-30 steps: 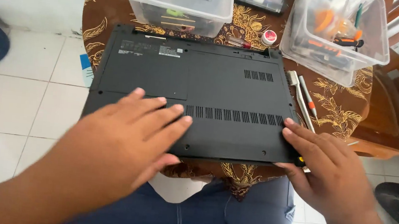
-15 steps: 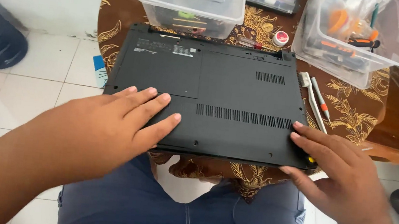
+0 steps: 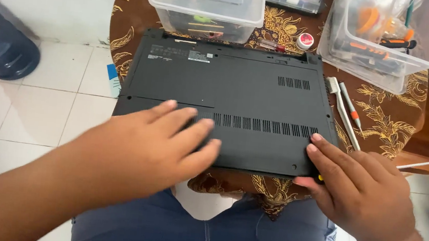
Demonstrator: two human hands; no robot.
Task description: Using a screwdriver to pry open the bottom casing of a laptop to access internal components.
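A black laptop (image 3: 239, 86) lies bottom side up on a round table covered with a brown patterned cloth (image 3: 387, 124). My left hand (image 3: 144, 145) rests flat on the laptop's near left part, fingers spread and reaching the row of vent slots. My right hand (image 3: 360, 187) grips the near right corner, fingers on top and thumb at the edge. A small yellow bit (image 3: 319, 177) shows under those fingers; I cannot tell what it is.
Two clear plastic boxes of tools stand behind the laptop, one at the back middle (image 3: 206, 17) and one at the back right (image 3: 387, 69). A white brush (image 3: 342, 113) and an orange-banded screwdriver (image 3: 352, 108) lie to the laptop's right. A blue water jug (image 3: 1, 47) stands on the floor at left.
Both hands have stayed on the laptop's near edge. My left hand has crept slightly toward the vent slots, and the view has shifted a little.
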